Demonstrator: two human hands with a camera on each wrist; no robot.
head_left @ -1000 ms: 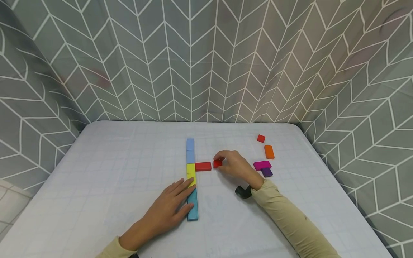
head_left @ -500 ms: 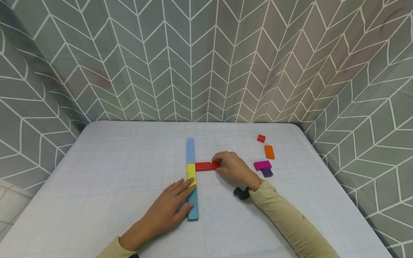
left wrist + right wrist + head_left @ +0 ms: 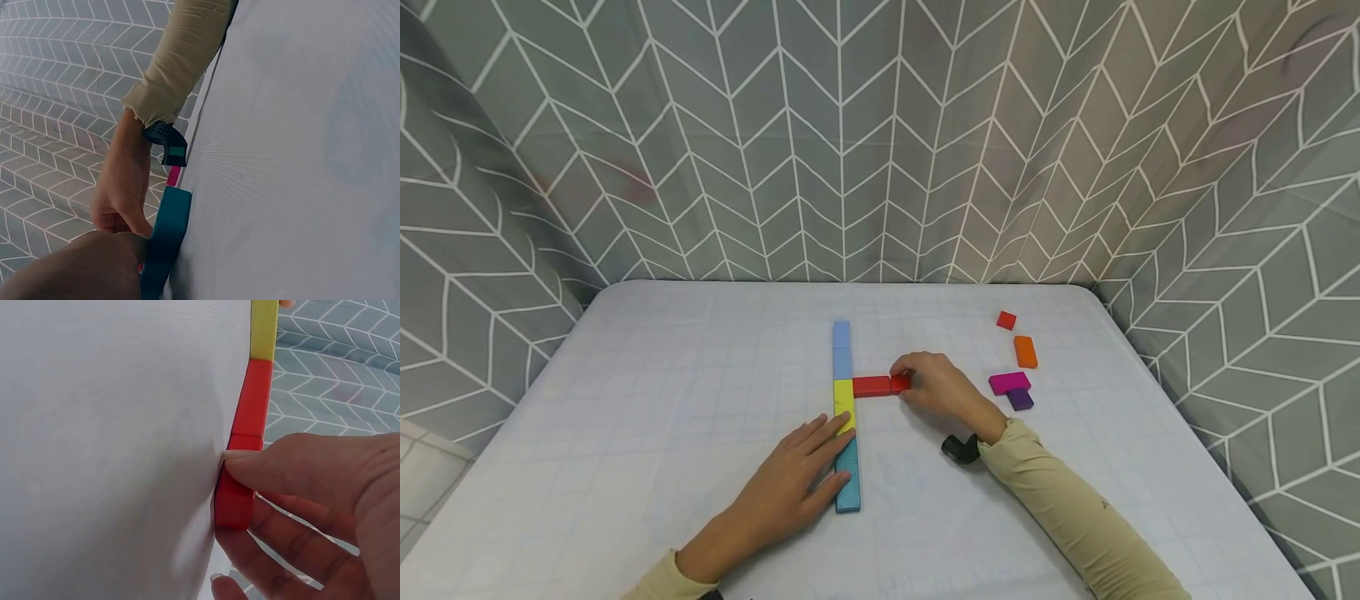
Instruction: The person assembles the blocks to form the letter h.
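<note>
My right hand pinches a small red block between thumb and fingers. That block's end meets the longer red block, which runs sideways from a yellow block. Two light blue blocks continue the upright column beyond the yellow one, and a teal block forms its near end. My left hand lies with fingers extended, its fingertips touching the yellow and teal blocks. In the left wrist view the teal block stands beside the left thumb.
Toward the right of the white table lie a loose red cube, an orange block, a magenta block and a dark purple block. The last two touch. A patterned curtain surrounds the table's back and sides.
My right hand has slid the small red block leftward, closing the gap to the longer red block. The left hand has stayed in place.
</note>
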